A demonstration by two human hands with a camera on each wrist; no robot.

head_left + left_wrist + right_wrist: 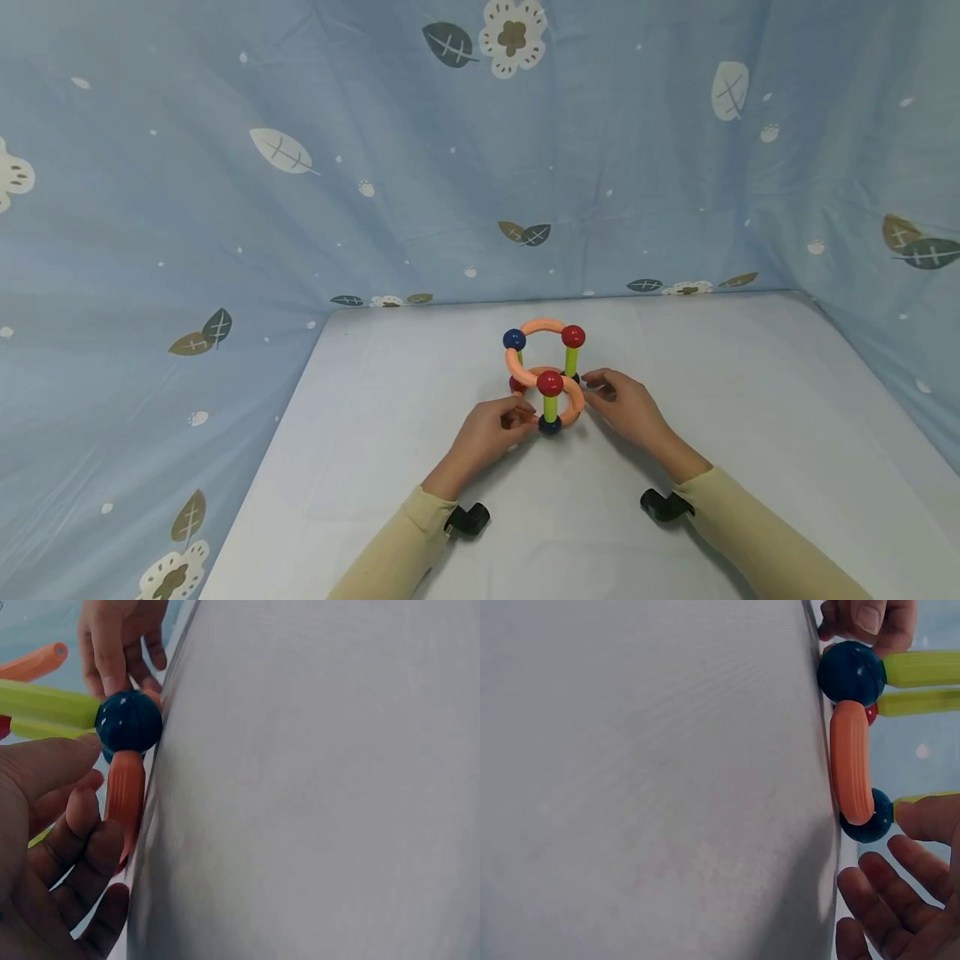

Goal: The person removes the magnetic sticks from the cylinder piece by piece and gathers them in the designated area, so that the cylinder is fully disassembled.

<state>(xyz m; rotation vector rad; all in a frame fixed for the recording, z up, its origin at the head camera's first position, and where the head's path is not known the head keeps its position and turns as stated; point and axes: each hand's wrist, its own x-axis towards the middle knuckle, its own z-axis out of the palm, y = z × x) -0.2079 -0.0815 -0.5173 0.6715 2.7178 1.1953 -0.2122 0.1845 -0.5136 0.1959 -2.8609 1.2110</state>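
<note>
A toy frame of magnetic balls and rods stands on the table, with orange curved rods, upright green rods (551, 407), red balls (550, 383) and blue balls (513, 339). My left hand (495, 429) is at its lower front left. There the thumb and index finger pinch a low orange curved rod (126, 799) beside a blue ball (129, 722). On the other side, my right hand (630, 410) has its thumb against the foot of a green rod, by the rear right blue ball (868, 817). Its other fingers are spread loosely. One upper orange rod (37, 663) shows a bare end.
A pale cloth covers the table (390, 417). Behind and to the sides hangs a blue curtain (420, 167) with leaf and flower prints. Each wrist wears a small black camera mount (468, 520) near the sleeve cuff.
</note>
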